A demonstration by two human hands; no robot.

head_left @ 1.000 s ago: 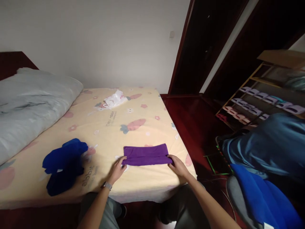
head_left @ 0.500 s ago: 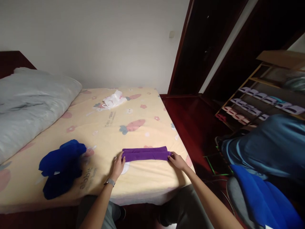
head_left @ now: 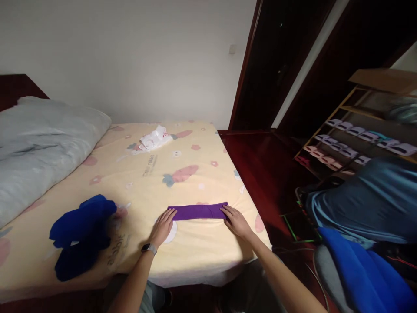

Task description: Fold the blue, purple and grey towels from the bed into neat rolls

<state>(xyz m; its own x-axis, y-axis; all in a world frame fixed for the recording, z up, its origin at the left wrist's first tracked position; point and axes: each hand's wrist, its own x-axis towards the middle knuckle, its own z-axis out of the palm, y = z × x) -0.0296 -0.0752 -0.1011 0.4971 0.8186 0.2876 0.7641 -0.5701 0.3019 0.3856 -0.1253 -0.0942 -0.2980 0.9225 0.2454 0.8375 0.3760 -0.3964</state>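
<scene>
A purple cloth (head_left: 197, 212), folded into a long narrow strip, lies flat near the front of the bed. My left hand (head_left: 165, 224) rests on the strip's left end, its fingers stretched out over the fabric. On the right end lies my right hand (head_left: 236, 221), fingers also extended and pressing down rather than gripping. Left of my hands, a crumpled blue cloth item (head_left: 81, 234) with a small white tag sits on the patterned bed sheet (head_left: 146, 252).
A white plastic bag (head_left: 155, 138) lies toward the back of the bed. A grey quilt (head_left: 42, 148) covers its left side. To the right stand a slipper rack (head_left: 345, 108), a chair with blue cloth (head_left: 368, 269), and a dark blue draped cloth (head_left: 365, 204).
The cloth's upper layer has been folded over, leaving a narrower, smoother strip. Both hands have gone from pinching its ends to lying on top of them, the right hand slightly further left.
</scene>
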